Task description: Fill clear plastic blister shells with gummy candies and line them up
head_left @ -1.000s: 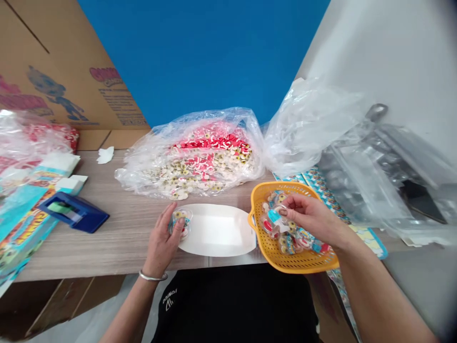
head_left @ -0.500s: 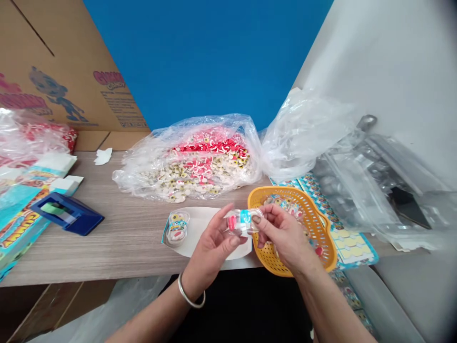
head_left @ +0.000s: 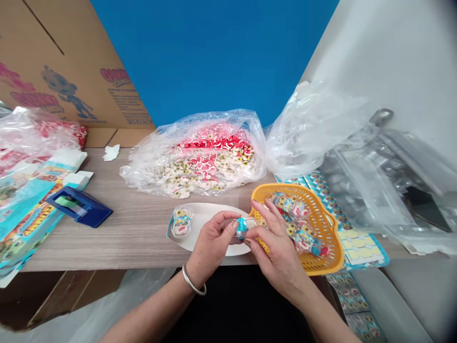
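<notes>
In front of me, above a white open carton (head_left: 203,214), I hold a small clear candy pack (head_left: 245,227) with a blue label strip. My left hand (head_left: 210,245) is closed on its left side, thumb and fingers pinching it. At its right end the thumb and index finger of my right hand (head_left: 280,252) grip the pack, while the other fingers stay raised. Another clear candy pack (head_left: 181,223) lies at the carton's left end. Just beyond my right hand stands a yellow basket (head_left: 333,259) containing several packs of gummies.
A large clear bag of gummies (head_left: 200,162) lies at the back. To the left are a blue tape dispenser (head_left: 96,213) and printed gummy cartons (head_left: 39,224). Clear plastic containers (head_left: 378,176) and printed label sheets (head_left: 360,247) occupy the right.
The candy pack has turned in my hands and come slightly lower. My right hand's upper fingers have lifted and spread. The view has shifted slightly, exposing more of the basket's packs.
</notes>
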Action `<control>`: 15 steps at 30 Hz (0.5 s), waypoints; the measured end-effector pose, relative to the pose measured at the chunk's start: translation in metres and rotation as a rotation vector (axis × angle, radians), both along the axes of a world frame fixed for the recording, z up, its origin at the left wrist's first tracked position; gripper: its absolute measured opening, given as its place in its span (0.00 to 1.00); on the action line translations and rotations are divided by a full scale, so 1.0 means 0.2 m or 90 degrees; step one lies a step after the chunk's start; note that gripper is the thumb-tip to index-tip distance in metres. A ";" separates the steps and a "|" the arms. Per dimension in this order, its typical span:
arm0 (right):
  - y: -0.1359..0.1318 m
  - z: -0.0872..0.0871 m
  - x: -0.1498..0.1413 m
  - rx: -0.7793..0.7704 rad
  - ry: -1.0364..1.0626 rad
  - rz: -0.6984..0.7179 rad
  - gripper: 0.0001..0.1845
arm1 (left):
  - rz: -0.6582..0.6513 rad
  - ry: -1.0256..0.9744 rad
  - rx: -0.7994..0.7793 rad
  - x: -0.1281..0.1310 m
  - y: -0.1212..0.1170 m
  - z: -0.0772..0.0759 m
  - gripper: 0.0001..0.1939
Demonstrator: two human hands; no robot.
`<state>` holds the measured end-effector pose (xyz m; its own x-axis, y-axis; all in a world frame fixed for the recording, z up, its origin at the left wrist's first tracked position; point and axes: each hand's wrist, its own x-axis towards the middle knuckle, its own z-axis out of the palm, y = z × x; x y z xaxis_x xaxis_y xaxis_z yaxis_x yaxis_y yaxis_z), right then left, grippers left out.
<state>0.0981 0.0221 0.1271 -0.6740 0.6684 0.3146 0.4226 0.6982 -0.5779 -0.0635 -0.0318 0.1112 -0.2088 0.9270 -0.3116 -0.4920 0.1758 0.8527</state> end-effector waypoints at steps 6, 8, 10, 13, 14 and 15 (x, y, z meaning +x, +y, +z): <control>-0.02 -0.03 -0.03 -0.145 0.084 -0.057 0.05 | -0.029 0.042 0.004 0.00 -0.02 0.01 0.11; -0.04 -0.05 -0.05 -0.168 0.104 -0.078 0.04 | -0.030 0.055 0.004 -0.01 -0.03 0.01 0.11; -0.07 -0.07 -0.06 -0.193 0.131 -0.098 0.03 | -0.034 0.053 0.000 -0.01 -0.03 0.01 0.11; -0.08 -0.10 -0.06 -0.272 0.186 -0.129 0.09 | -0.044 0.038 -0.009 -0.02 -0.04 0.01 0.12; -0.08 -0.10 -0.06 -0.310 0.193 -0.131 0.14 | -0.054 0.039 -0.011 -0.02 -0.04 0.00 0.12; -0.07 -0.10 -0.06 -0.341 0.190 -0.128 0.19 | -0.067 0.045 -0.011 -0.03 -0.04 0.00 0.13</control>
<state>0.0853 0.0081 0.1077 -0.4540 0.8892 0.0563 0.2827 0.2037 -0.9373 -0.0687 -0.0403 0.1118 -0.1322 0.9396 -0.3156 -0.4082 0.2385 0.8812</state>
